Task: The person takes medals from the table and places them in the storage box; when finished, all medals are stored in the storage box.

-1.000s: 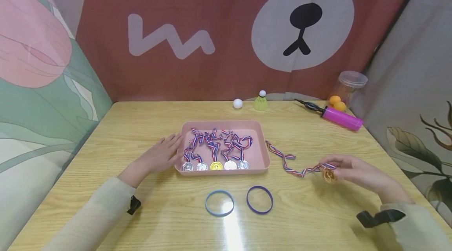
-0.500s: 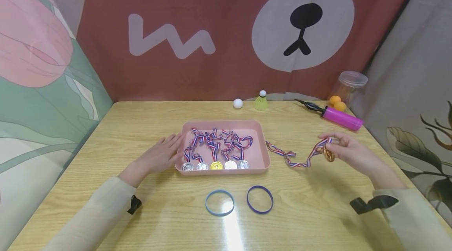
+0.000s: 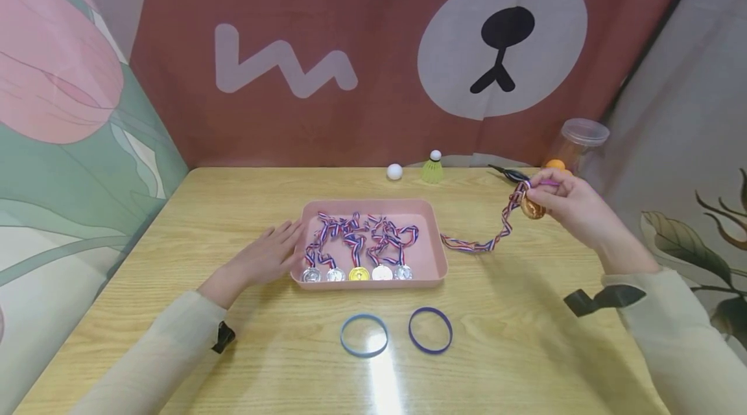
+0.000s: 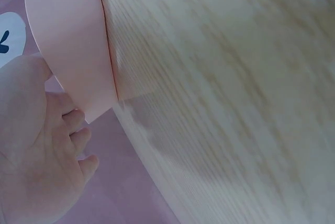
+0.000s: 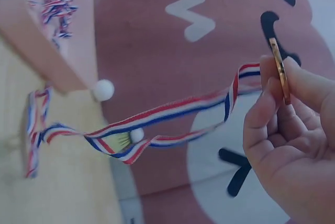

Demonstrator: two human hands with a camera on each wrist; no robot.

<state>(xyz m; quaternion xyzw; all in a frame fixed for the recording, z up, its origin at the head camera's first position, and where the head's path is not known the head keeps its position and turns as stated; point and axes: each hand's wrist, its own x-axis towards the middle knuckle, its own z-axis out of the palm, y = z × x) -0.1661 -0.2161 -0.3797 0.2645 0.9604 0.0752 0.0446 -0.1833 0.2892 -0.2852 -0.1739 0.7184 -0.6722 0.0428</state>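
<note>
Head view: right hand (image 3: 569,204) pinches a bronze medal (image 3: 532,209) at two o'clock above the worktop (image 3: 245,207); its ribbon (image 3: 475,243) trails toward the pink tray (image 3: 434,233) and could snag there. Left wrist view: left hand (image 4: 36,145), grip released, rests flat against the tray. Right wrist view: fingers (image 5: 272,103) clasp the medal edge-on.

Bronze medal (image 3: 532,209): round, gold-brown, held edge-on in the air, clear of the table. Its red-white-blue ribbon (image 3: 487,240) hangs from it in a slack strand; the far end lies just beside the pink tray (image 3: 434,227).
</note>
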